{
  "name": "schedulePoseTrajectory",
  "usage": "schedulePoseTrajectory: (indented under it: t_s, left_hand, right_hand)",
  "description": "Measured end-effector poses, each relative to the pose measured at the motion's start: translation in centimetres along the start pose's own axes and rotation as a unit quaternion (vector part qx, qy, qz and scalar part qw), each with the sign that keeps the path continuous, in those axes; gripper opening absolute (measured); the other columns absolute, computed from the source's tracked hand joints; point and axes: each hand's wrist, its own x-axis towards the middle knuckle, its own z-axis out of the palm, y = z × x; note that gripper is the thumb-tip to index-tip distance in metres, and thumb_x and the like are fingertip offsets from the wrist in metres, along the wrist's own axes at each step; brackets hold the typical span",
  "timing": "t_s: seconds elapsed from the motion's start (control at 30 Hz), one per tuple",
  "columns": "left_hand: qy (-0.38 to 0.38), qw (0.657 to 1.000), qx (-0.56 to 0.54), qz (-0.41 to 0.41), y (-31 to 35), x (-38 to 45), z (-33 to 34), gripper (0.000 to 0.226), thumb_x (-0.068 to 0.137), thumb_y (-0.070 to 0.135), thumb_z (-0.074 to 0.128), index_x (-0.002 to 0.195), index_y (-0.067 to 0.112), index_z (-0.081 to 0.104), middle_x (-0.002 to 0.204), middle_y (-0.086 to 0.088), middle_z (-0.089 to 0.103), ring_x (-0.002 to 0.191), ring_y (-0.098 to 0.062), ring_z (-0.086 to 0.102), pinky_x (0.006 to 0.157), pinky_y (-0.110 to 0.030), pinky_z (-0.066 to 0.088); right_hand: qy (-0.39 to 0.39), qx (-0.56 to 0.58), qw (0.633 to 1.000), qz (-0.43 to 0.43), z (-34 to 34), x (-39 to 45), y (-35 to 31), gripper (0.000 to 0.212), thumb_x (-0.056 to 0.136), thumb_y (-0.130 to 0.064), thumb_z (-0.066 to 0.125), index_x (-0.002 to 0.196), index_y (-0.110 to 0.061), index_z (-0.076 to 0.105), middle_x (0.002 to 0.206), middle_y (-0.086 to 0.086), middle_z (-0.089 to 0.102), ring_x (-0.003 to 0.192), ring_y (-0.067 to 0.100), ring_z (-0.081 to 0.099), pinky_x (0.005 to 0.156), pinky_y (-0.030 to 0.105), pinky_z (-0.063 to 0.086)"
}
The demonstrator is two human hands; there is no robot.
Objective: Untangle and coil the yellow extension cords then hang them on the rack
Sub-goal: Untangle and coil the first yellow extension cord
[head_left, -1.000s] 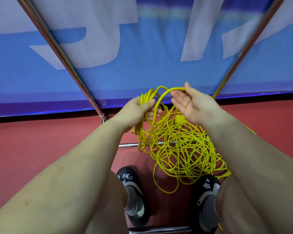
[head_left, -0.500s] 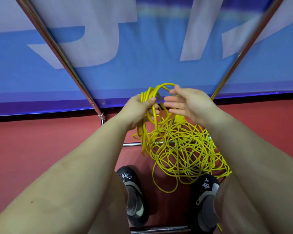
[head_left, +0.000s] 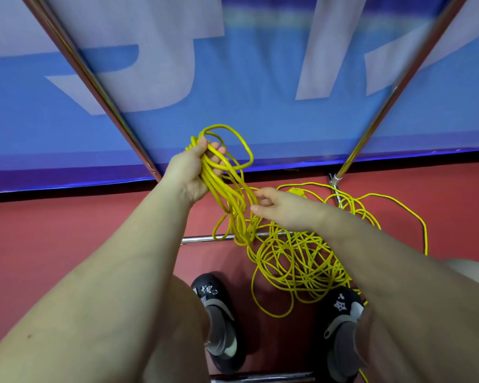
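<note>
The left hand point(head_left: 190, 172) grips several glossy loops of thin yellow extension cord point(head_left: 293, 261); at its 4 o'clock, the right hand point(head_left: 282, 208) pinches one strand.

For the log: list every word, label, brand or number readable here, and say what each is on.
No text can be read in full.
Blue banner: big pale letter shapes, cropped by the frame and blurred; no word readable.
Black shoes: small white star-like marks, no letters made out.
Yellow cord: no visible print.
</note>
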Motion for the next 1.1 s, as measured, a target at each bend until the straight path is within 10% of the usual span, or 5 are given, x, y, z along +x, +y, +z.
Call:
schedulePoseTrajectory:
  t_s: [0.17,0.3,0.57,0.87,1.1]
  left_hand:
    - [0.002,0.999,-0.038,0.004,0.8,0.5,-0.8,0.031,0.101,0.026,0.039,0.078,0.011,0.054,0.076,0.0,0.056,0.048,-0.007,0.06,0.038,-0.017,0.042]
    - [0.021,0.999,-0.019,0.022,0.9,0.4,-1.1,0.03,0.102,0.028,0.039,0.081,0.012,0.055,0.074,0.0,0.06,0.049,-0.007,0.062,0.04,-0.017,0.044]
    - [0.041,0.995,0.026,0.083,0.3,0.1,-0.4,0.022,0.103,0.024,0.037,0.085,0.016,0.049,0.073,0.003,0.068,0.049,-0.005,0.064,0.046,-0.019,0.051]
    - [-0.065,0.968,0.231,0.08,-1.0,-0.8,0.2,0.014,0.1,0.022,0.044,0.088,0.019,0.05,0.07,0.008,0.071,0.048,-0.002,0.059,0.043,-0.015,0.044]
    - [-0.193,0.916,0.346,0.059,-2.4,-1.1,0.4,0.012,0.099,0.015,0.046,0.095,0.014,0.058,0.084,-0.001,0.071,0.072,-0.011,0.068,0.072,-0.025,0.054]
  right_hand:
    - [0.012,0.001,1.0,-0.011,0.3,-0.1,0.2,0.033,0.097,-0.027,0.047,0.125,-0.009,0.048,0.116,0.005,0.059,0.091,0.012,0.06,0.079,0.017,0.045]
    - [0.063,0.039,0.997,-0.036,-0.8,-0.4,0.2,0.014,0.095,-0.019,0.052,0.097,-0.006,0.057,0.092,0.004,0.069,0.087,0.029,0.062,0.084,0.039,0.05]
    - [0.098,0.26,0.959,-0.063,-2.8,-2.5,-2.7,0.017,0.1,-0.017,0.041,0.096,-0.01,0.055,0.081,-0.001,0.066,0.054,0.003,0.065,0.054,0.013,0.051]
    - [0.182,0.628,0.757,0.004,-4.3,-1.7,-4.0,0.019,0.099,-0.025,0.044,0.084,-0.014,0.05,0.062,-0.003,0.07,0.055,0.009,0.068,0.054,0.022,0.056]
    - [0.23,0.75,0.617,0.068,-5.3,-1.3,-3.2,0.021,0.099,-0.017,0.043,0.084,-0.005,0.049,0.063,0.009,0.066,0.048,0.015,0.067,0.041,0.025,0.053]
